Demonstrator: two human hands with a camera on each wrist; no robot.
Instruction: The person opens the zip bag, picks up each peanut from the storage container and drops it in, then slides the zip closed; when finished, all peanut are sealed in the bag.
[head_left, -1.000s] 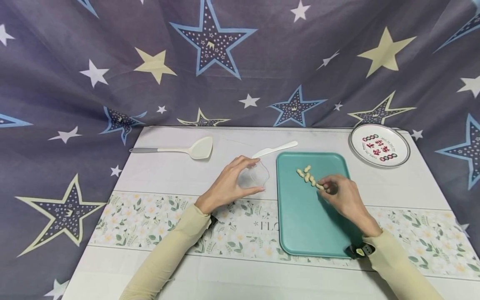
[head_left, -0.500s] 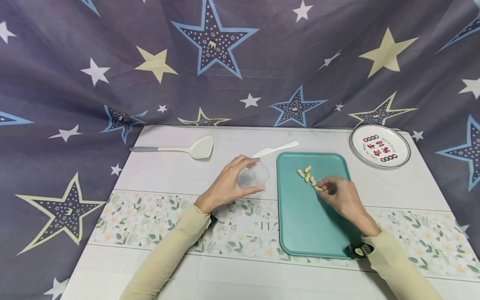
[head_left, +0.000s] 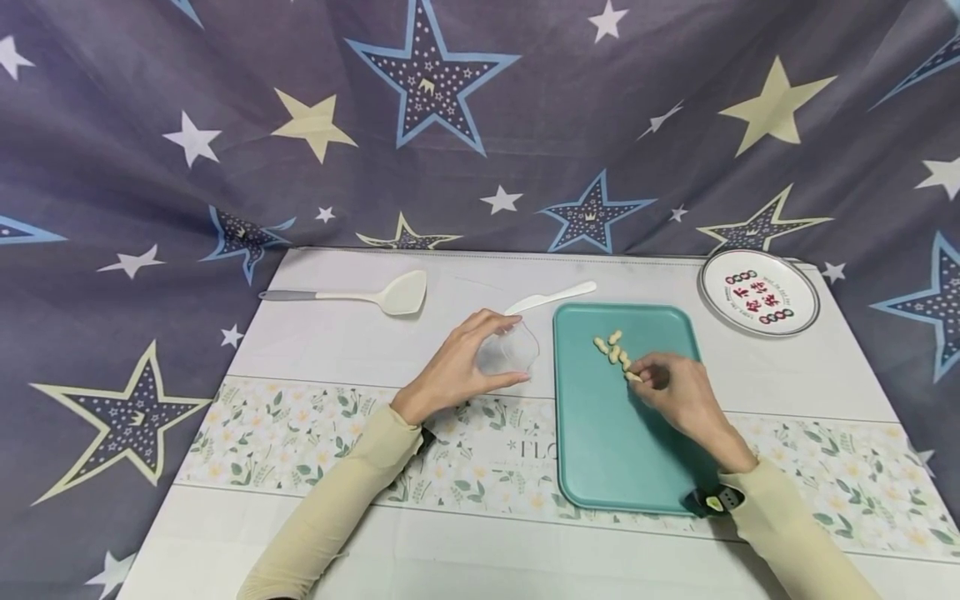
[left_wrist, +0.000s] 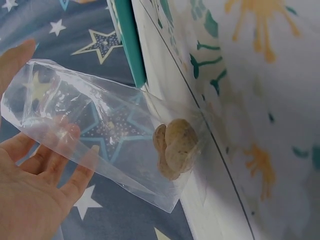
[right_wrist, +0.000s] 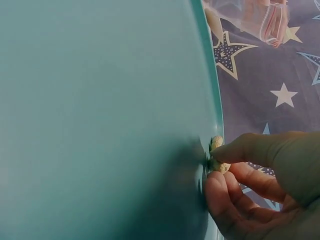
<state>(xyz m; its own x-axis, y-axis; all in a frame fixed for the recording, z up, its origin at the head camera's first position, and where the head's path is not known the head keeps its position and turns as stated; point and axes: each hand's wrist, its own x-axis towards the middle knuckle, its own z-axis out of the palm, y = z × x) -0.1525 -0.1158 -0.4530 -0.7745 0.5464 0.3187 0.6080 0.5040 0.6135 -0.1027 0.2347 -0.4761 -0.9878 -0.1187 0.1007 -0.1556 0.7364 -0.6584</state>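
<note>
Head view | left hand (head_left: 453, 362): grip spread wide, holding the clear bag (head_left: 507, 352) over the bench (head_left: 330, 346), bagged peanuts (left_wrist: 179, 147) at its bottom | right hand (head_left: 684, 398): grip nearly closed, I see, pinching one peanut (head_left: 633, 377) over the teal tray (head_left: 618, 454), near the other peanuts (head_left: 615, 354)

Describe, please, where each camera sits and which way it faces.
Head: worn there, facing forward and down at the teal tray; left hand, right hand and sleeves show.
Left wrist: worn there, facing the clear bag of peanuts; left hand shows.
Right wrist: worn there, facing the tray; right hand and part of the left show.
Both wrist views share the bag.
</note>
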